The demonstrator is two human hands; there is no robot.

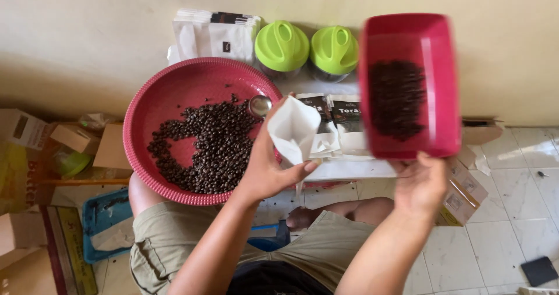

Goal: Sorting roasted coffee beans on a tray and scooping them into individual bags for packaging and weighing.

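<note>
My left hand [269, 167] grips a small white paper pouch [294, 129], held open-end up over the edge of a round pink basin. My right hand [420, 185] lifts a rectangular red tray [434, 50] by its near edge, tilted so a pile of dark coffee beans [397, 99] lies in its middle. The pink basin [152, 106] rests on my left knee and holds many roasted beans [211, 146] and a small metal scoop [259, 105].
Two jars with lime-green lids [282, 45] [333, 49] and a stack of white pouches [215, 36] stand by the wall. Filled printed pouches [348, 123] lie on a white board. Cardboard boxes [75, 138] and a blue tray [105, 219] sit left on the tiled floor.
</note>
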